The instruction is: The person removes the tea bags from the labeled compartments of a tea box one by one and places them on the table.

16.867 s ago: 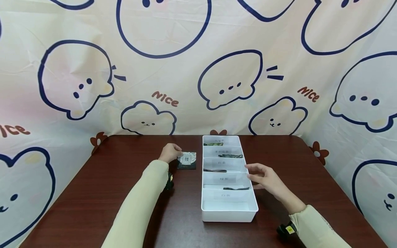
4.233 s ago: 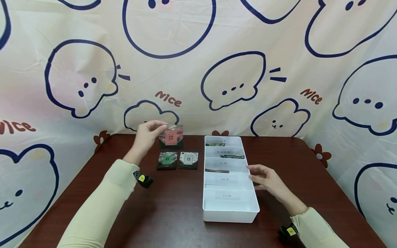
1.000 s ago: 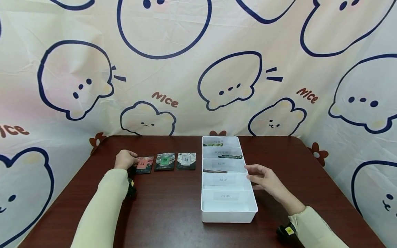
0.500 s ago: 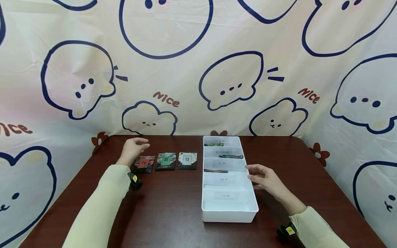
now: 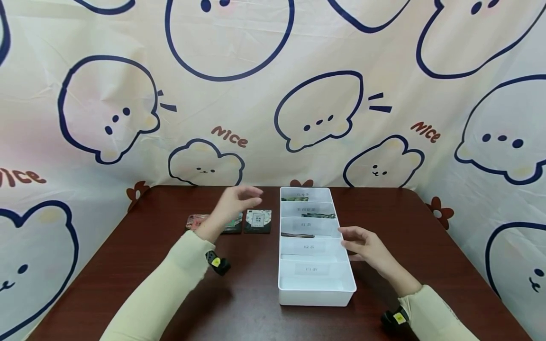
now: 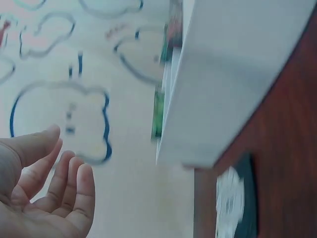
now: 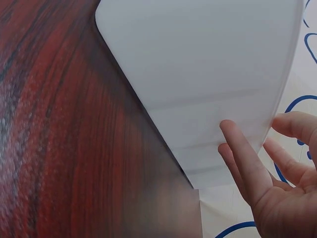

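Note:
My left hand [image 5: 233, 204] hangs in the air over the row of tea sachets, fingers loosely bent and nothing between them, as the left wrist view also shows. Beneath it lie a red sachet [image 5: 195, 220], partly covered by the hand, and a green sachet [image 5: 234, 224], mostly hidden. A white-and-dark sachet [image 5: 258, 221] is in full view to their right. My right hand [image 5: 368, 246] touches the right side of a long white divided box [image 5: 315, 297]; in the right wrist view its extended fingertips [image 7: 228, 125] rest against the outer wall.
The box has labelled compartments in a line. Thin sachets stand in the three far ones: a green one [image 5: 295, 199], a dark green one [image 5: 318, 215] and a brown one [image 5: 297, 235]. A patterned cloth [image 5: 256, 104] hangs behind the brown table [image 5: 239, 303].
My left hand set the red sachet down left of the green one, let go, then rose and swung right over the row. The right hand stays at the box.

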The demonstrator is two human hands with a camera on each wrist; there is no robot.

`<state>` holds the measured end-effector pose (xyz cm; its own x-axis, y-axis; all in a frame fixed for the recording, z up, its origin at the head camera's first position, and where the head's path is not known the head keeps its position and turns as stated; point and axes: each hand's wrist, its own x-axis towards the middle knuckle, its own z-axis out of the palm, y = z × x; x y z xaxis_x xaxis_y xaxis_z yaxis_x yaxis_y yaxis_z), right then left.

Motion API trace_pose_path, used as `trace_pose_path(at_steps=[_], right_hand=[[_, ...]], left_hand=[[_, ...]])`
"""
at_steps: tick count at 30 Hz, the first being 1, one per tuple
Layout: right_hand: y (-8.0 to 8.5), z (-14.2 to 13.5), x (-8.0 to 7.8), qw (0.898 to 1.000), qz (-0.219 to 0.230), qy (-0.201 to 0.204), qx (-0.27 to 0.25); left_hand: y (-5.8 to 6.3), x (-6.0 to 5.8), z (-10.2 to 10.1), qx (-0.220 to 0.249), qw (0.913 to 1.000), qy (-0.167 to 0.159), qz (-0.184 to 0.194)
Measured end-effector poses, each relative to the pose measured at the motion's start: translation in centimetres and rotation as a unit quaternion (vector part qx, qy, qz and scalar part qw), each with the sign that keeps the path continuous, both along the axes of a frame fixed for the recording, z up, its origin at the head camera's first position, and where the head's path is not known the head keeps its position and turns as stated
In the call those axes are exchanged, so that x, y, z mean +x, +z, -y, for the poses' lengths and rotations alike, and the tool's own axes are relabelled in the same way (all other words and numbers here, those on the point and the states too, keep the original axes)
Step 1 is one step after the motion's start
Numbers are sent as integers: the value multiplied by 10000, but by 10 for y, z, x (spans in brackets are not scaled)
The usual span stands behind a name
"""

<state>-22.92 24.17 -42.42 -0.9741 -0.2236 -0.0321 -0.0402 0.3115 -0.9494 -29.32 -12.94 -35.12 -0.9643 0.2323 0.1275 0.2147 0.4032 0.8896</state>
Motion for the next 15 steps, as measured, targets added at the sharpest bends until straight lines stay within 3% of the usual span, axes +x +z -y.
trace_pose_path(at_steps=[7, 15], right_hand=[[0, 0, 1, 10000, 8, 34, -16], [2, 0, 1, 10000, -4, 38, -20]], left_hand=[[-15, 17, -39, -142, 9988, -438, 190], [-37, 27, -52, -588, 9945, -852, 187]])
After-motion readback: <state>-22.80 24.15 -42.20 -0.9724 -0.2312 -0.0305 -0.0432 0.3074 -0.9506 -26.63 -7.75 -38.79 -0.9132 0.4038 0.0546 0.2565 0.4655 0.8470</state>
